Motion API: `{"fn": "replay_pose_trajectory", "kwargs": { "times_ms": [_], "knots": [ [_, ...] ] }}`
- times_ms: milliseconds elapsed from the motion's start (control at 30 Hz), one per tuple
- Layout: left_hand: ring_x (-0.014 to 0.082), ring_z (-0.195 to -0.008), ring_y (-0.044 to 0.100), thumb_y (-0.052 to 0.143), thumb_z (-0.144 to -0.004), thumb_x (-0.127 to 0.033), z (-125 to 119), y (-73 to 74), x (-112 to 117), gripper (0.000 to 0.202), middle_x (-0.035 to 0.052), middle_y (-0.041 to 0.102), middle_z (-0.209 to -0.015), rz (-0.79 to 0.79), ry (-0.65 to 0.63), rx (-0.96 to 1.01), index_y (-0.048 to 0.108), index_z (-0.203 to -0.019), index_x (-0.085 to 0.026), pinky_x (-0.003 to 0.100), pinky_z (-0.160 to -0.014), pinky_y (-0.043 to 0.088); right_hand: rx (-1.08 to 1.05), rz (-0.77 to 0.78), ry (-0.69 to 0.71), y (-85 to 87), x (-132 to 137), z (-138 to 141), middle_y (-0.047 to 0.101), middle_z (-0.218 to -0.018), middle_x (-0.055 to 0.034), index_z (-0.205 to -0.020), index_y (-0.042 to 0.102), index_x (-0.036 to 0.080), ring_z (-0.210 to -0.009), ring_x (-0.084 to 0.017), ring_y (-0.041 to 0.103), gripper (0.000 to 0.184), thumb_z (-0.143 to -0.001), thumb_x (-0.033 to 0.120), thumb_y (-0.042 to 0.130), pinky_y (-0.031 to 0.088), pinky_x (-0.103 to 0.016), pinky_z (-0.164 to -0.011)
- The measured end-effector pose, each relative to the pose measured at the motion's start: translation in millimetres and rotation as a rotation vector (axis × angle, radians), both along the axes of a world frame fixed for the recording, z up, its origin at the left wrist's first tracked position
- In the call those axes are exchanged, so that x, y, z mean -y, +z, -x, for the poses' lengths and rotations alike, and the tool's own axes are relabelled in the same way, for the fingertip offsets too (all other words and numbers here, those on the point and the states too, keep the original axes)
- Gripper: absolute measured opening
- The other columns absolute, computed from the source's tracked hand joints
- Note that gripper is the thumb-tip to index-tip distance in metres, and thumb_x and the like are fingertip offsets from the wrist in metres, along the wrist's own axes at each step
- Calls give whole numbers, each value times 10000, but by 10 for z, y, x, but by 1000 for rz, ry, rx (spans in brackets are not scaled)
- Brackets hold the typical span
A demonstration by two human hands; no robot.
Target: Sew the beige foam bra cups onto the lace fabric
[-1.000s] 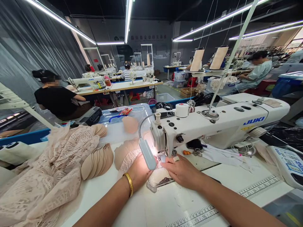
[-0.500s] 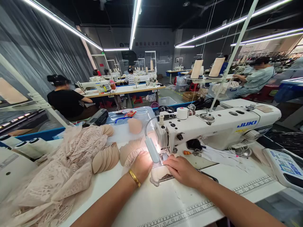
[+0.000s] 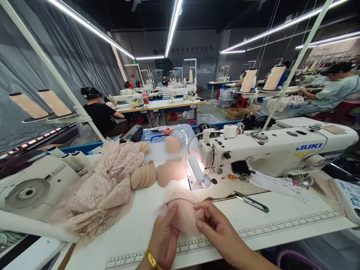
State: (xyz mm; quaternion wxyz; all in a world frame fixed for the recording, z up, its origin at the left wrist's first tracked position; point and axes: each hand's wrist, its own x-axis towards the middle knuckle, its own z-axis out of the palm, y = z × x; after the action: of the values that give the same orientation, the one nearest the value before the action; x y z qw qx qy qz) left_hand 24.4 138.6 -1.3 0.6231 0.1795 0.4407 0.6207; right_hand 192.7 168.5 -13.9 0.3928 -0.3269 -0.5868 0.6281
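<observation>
My left hand [image 3: 165, 234], with a gold bracelet at the wrist, grips a pale pink sheer fabric piece [image 3: 184, 215] from the left, thumb on top. On its right edge, my right hand [image 3: 218, 227] pinches the same fabric between thumb and fingers. The cloth is held just in front of the white sewing machine [image 3: 270, 150], whose needle area sits behind a lit lamp [image 3: 196, 168]. Beige rounded cup pieces [image 3: 144, 175] lie fanned out to the left, beside more overlapping pieces [image 3: 171, 172].
A heap of beige lace fabric [image 3: 98, 187] covers the table's left side. Thread snips [image 3: 253, 202] lie to the right, near a phone [image 3: 239, 167]. A printed ruler [image 3: 253, 230] runs along the front edge. Behind stands a clear plastic bin [image 3: 182, 131]; co-workers sit farther back.
Both hands have come back from under the machine's needle area toward me, with the fabric between them. The view has shifted left, and the snips now show fully.
</observation>
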Motion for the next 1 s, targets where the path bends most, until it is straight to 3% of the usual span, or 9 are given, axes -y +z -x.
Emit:
{"fn": "replay_pose_trajectory", "kwargs": {
  "times_ms": [100,167,233,300,367,500,600,733,1000],
  "knots": [
    [310,-1112,706,951,-683,-379,12,61,-81,665,117,761,-1183,-70,72,-45,704,-1273,-198,387,-951,577,123,-90,49,-29,66,-41,653,-1061,-59,-1299,654,298,-991,-243,589,411,-988,563,608,473,-393,-917],
    [318,-1128,702,937,-720,-356,-15,45,-54,601,128,765,-1185,-92,-28,-49,722,-1254,-185,396,-978,564,132,-47,36,18,-15,-64,611,-1350,-87,-1411,605,322,-1254,-286,534,524,-974,611,613,404,-437,-1096],
    [332,-1144,696,909,-765,-368,-37,23,0,529,147,765,-1189,-77,-157,-25,743,-1225,-166,407,-995,553,30,127,7,83,-125,-86,536,-1493,-72,-1514,500,348,-1365,-290,487,672,-942,678,623,367,-444,-1158],
    [338,-1170,684,874,-809,-390,-38,24,39,499,152,757,-1213,-78,-235,9,744,-1239,-171,411,-1009,542,-108,310,-12,127,-188,-98,594,-1436,-72,-1589,365,369,-1277,-283,580,802,-919,731,615,429,-452,-1106],
    [336,-1191,672,858,-825,-385,-25,53,41,502,144,747,-1244,-113,-247,27,733,-1272,-191,402,-1017,533,-194,386,-40,128,-171,-88,685,-1277,-70,-1612,301,368,-1117,-278,666,882,-891,756,629,488,-453,-1012],
    [327,-1168,680,872,-800,-353,-34,118,-35,494,129,744,-1257,-136,-184,48,747,-1254,-202,378,-991,542,-224,360,-164,39,-25,-24,730,-1060,-47,-1577,353,328,-993,-270,688,1002,-762,658,833,511,-414,-918],
    [323,-1097,709,892,-768,-398,-83,118,-104,448,131,767,-1193,-102,-88,63,793,-1147,-180,376,-946,564,-230,347,-188,-32,15,10,730,-959,-24,-1564,348,300,-930,-250,689,1015,-747,573,884,516,-382,-881],
    [314,-1056,722,926,-728,-396,-135,100,-156,446,132,790,-1111,-81,-49,61,810,-1087,-158,369,-926,577,-279,353,-196,-65,-14,14,733,-1021,-33,-1532,360,298,-964,-247,698,941,-780,533,874,520,-393,-932],
    [296,-1072,718,892,-790,-358,-136,115,-157,396,124,792,-1109,-122,-84,58,799,-1117,-155,359,-941,574,-284,335,-272,-39,11,58,740,-1093,-62,-1472,442,294,-1019,-284,706,902,-738,596,870,531,-445,-968]
  ]
}}
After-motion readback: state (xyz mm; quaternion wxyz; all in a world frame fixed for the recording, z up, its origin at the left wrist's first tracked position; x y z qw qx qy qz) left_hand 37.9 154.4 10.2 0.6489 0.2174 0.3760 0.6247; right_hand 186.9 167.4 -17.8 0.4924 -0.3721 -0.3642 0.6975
